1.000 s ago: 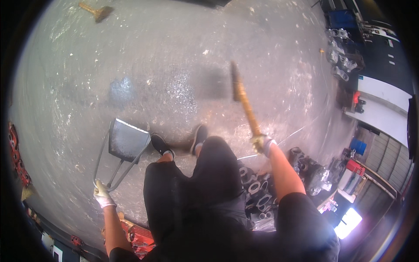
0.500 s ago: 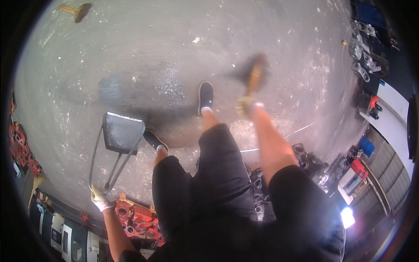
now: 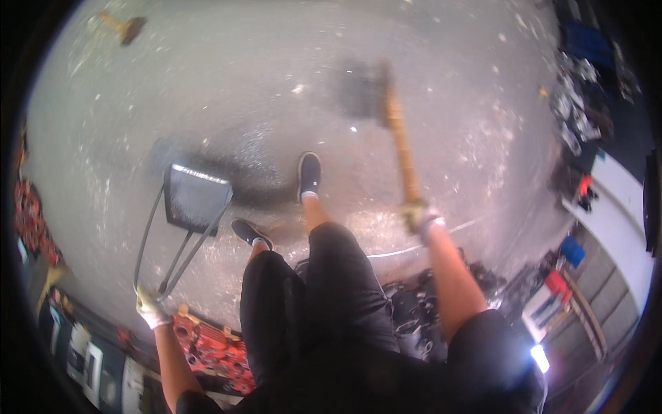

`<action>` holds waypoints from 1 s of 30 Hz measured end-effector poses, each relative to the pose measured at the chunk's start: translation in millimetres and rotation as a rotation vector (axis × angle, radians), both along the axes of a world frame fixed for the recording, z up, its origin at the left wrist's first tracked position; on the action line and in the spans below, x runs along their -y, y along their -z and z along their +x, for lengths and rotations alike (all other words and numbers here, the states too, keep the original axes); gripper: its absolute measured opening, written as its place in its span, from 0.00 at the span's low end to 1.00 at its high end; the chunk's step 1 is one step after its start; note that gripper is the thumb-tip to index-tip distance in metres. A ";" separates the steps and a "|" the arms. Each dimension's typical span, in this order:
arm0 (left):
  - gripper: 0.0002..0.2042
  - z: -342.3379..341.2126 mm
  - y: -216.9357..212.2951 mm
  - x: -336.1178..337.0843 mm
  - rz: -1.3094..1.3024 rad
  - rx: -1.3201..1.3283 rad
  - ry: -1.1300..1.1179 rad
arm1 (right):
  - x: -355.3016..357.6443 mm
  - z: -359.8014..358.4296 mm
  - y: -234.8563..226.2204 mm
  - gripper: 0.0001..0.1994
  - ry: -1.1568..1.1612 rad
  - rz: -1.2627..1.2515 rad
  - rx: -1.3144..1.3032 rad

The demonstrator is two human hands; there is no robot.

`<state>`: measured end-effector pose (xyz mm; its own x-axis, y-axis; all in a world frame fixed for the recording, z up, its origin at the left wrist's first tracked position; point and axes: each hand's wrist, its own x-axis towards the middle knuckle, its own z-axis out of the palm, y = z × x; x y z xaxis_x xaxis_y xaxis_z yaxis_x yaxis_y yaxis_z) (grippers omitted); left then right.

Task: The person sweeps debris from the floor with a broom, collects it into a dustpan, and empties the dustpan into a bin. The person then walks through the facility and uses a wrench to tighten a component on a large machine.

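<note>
My gloved left hand [image 3: 152,308] is closed round the bent-rod handle of a dark metal dustpan [image 3: 196,200]. The pan hangs at the left, just beside my left shoe, its pale front edge facing away from me. On the right, my gloved right hand [image 3: 418,218] grips the lower end of a short broom [image 3: 402,145] with a yellowish handle. Its dark bristle head is smeared by motion and points left, out over the grey floor; whether it touches the floor I cannot tell.
A second broom [image 3: 125,28] lies on the floor [image 3: 227,76] at the far left. Red metal parts [image 3: 214,350] are heaped near my left leg, and dark metal parts [image 3: 414,310] by my right. More castings [image 3: 574,103] lie at the far right, near a white panel [image 3: 620,221].
My right hand has drawn back toward me and to the right, while the broom head has swung farther away and left. The dustpan stays in my left hand, shifted slightly.
</note>
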<state>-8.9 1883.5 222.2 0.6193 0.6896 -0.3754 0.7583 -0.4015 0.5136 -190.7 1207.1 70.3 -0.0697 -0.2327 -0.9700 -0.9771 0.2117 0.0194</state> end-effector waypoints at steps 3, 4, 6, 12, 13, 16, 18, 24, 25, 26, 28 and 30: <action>0.20 -7.3 5.6 -15.8 -0.028 0.033 -0.078 | 97.5 21.7 47.1 0.06 0.087 -0.241 0.059; 0.19 -14.7 9.3 -23.9 -0.031 0.051 -0.109 | 131.0 39.5 68.2 0.07 0.091 -0.215 0.038; 0.19 -34.9 12.8 -52.4 -0.068 0.035 -0.136 | 181.8 85.4 105.6 0.07 0.092 -0.205 0.013; 0.17 -46.3 6.1 -35.1 -0.047 0.014 -0.320 | 57.4 214.9 211.1 0.07 -0.472 -0.209 0.132; 0.17 -62.8 9.2 -57.9 -0.007 0.061 -0.320 | -5.5 217.8 220.5 0.08 -0.694 -0.125 0.145; 0.18 -93.5 2.3 -84.0 -0.012 0.136 -0.372 | -175.7 189.4 188.6 0.12 -1.859 0.359 0.602; 0.19 -110.0 -1.6 -98.3 -0.018 0.157 -0.390 | -246.0 168.3 146.9 0.11 -1.186 0.427 0.279; 0.18 -150.7 -22.8 -117.9 0.021 0.146 -0.553 | -238.6 202.1 -14.4 0.06 -0.340 0.503 0.038; 0.18 -173.8 -11.2 -139.6 0.037 0.130 -0.496 | -208.3 185.6 1.1 0.08 -0.390 0.323 0.082; 0.17 -187.2 -10.0 -144.8 0.025 0.135 -0.520 | -194.1 194.1 -3.5 0.08 -0.498 0.164 0.046; 0.15 -153.1 24.0 -150.9 0.025 0.104 -0.597 | -156.4 254.0 44.9 0.08 -0.408 0.083 0.048; 0.12 -174.9 19.5 -148.1 0.015 0.092 -0.706 | -124.3 295.4 50.8 0.05 -0.400 -0.065 -0.002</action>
